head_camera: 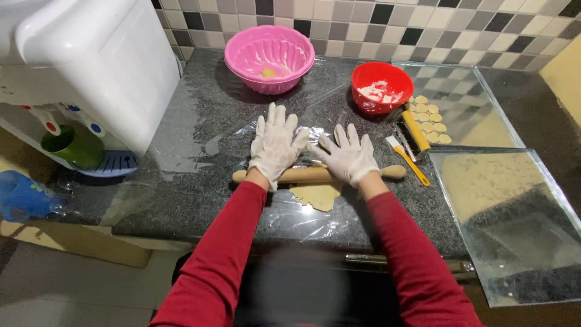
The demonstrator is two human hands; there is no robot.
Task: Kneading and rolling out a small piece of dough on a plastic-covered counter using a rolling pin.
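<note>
— Speckled dark granite counter (200,181) under a checked tile wall; what can't you make out?

— Both gloved hands lie flat, fingers spread, on a wooden rolling pin (319,175), pressing rather than clasping it. The left hand (275,145) and right hand (347,156) cover its middle, so only the ends show. Most of the flattened dough (317,195) pokes out just below the pin, on clear plastic film (302,218); the rest is hidden.

— Containers?

— Beyond the left hand, a pink bowl (269,57) with a small lump of dough. Beyond the right hand, a red bowl (382,86) with white flour.

— Anything else nearby?

— Just right of the right hand, a yellow-handled brush (408,160), then small cut dough rounds (430,118) on a glass sheet (478,103). Another glass tray (514,242) sits nearer, cut off at the edge. A white water dispenser (91,66) stands well left.
</note>
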